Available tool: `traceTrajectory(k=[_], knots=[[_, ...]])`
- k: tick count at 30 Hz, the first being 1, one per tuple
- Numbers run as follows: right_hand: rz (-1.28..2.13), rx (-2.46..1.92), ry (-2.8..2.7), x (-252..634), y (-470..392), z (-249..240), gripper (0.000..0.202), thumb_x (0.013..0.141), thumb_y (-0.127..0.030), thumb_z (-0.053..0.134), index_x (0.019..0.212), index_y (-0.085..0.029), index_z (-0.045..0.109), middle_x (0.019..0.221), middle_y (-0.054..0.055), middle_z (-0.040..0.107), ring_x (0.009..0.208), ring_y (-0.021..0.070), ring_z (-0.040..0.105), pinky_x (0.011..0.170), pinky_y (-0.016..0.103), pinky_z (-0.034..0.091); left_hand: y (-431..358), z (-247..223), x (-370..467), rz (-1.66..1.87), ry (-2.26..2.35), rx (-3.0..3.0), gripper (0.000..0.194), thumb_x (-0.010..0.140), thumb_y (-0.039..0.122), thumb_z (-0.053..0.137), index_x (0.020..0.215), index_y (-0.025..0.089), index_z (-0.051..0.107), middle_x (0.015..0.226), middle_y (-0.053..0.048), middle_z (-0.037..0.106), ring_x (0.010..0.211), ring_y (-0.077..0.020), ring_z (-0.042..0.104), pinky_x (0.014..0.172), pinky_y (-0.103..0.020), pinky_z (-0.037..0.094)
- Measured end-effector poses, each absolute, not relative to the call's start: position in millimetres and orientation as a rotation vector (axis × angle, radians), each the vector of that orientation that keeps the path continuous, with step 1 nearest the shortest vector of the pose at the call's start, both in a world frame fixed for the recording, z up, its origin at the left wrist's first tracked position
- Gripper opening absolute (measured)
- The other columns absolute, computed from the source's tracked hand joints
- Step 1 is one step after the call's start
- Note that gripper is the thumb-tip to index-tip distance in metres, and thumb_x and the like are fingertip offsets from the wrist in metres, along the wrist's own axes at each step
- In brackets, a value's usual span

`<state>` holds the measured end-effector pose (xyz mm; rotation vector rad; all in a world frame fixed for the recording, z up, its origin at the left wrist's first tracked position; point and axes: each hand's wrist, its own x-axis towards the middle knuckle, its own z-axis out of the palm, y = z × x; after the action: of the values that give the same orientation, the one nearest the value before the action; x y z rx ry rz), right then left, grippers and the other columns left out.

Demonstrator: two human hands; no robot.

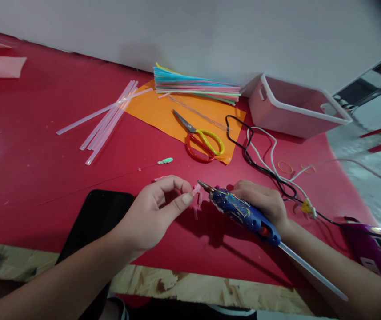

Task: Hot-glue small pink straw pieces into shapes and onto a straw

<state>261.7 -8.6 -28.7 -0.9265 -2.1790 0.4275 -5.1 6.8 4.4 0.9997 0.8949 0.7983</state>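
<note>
My left hand [158,211] pinches a small pink piece [196,190] between thumb and forefinger. Wrapped around a blue glue gun [243,212] is my right hand [263,200]; the gun's metal nozzle touches or almost touches the pink piece. A clear glue stick [313,269] sticks out of the gun's rear. Small pink pieces [196,213] lie on the red table below the nozzle. Behind my left hand rests a thin wire with a mint-green fuzzy tip [165,161].
Red-and-yellow scissors [205,144] and pipe cleaners [197,85] lie on an orange sheet [153,113]. Glue sticks [108,120] are at left, a phone [93,222] near the front edge, a pink bin [286,111] and cables [272,166] at right, a purple device [366,249] far right.
</note>
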Motion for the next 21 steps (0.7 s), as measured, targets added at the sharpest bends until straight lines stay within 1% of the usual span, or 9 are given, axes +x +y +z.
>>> traceTrajectory(k=[5, 11, 16, 21], knots=[[0.438, -0.936, -2.177, 262, -8, -30, 0.015, 0.097, -0.03, 0.056, 0.097, -0.019, 0.067, 0.075, 0.005, 0.065, 0.065, 0.0151, 0.06, 0.063, 0.028, 0.045, 7, 5, -5, 0.81, 0.893, 1.001, 0.013, 0.09, 0.02, 0.069, 0.08, 0.016, 0.061, 0.074, 0.006, 0.055, 0.054, -0.0025, 0.036, 0.05, -0.018, 0.029], [0.487, -0.971, -2.169, 262, -7, -22, 0.009, 0.092, -0.027, 0.064, 0.098, -0.021, 0.065, 0.074, 0.005, 0.065, 0.065, 0.0169, 0.061, 0.059, 0.03, 0.047, 7, 9, -5, 0.813, 0.95, 0.991, 0.013, 0.087, 0.024, 0.071, 0.082, 0.017, 0.062, 0.063, 0.008, 0.048, 0.052, -0.0037, 0.034, 0.047, -0.019, 0.026], [0.461, -0.856, -2.288, 257, -7, -11, 0.012, 0.098, -0.026, 0.056, 0.1, -0.018, 0.065, 0.073, 0.005, 0.064, 0.063, 0.0157, 0.059, 0.061, 0.03, 0.047, 6, 8, -4, 0.804, 0.985, 0.983, 0.018, 0.086, 0.028, 0.072, 0.079, 0.016, 0.06, 0.061, 0.009, 0.047, 0.051, -0.0034, 0.035, 0.047, -0.019, 0.026], [0.413, -0.839, -2.302, 254, -9, -12, 0.016, 0.098, -0.026, 0.055, 0.103, -0.016, 0.067, 0.069, 0.004, 0.061, 0.063, 0.0152, 0.057, 0.061, 0.03, 0.045, 7, 7, -5, 0.797, 1.008, 0.978, 0.017, 0.085, 0.028, 0.072, 0.08, 0.016, 0.06, 0.065, 0.008, 0.05, 0.052, -0.0032, 0.037, 0.048, -0.019, 0.027]])
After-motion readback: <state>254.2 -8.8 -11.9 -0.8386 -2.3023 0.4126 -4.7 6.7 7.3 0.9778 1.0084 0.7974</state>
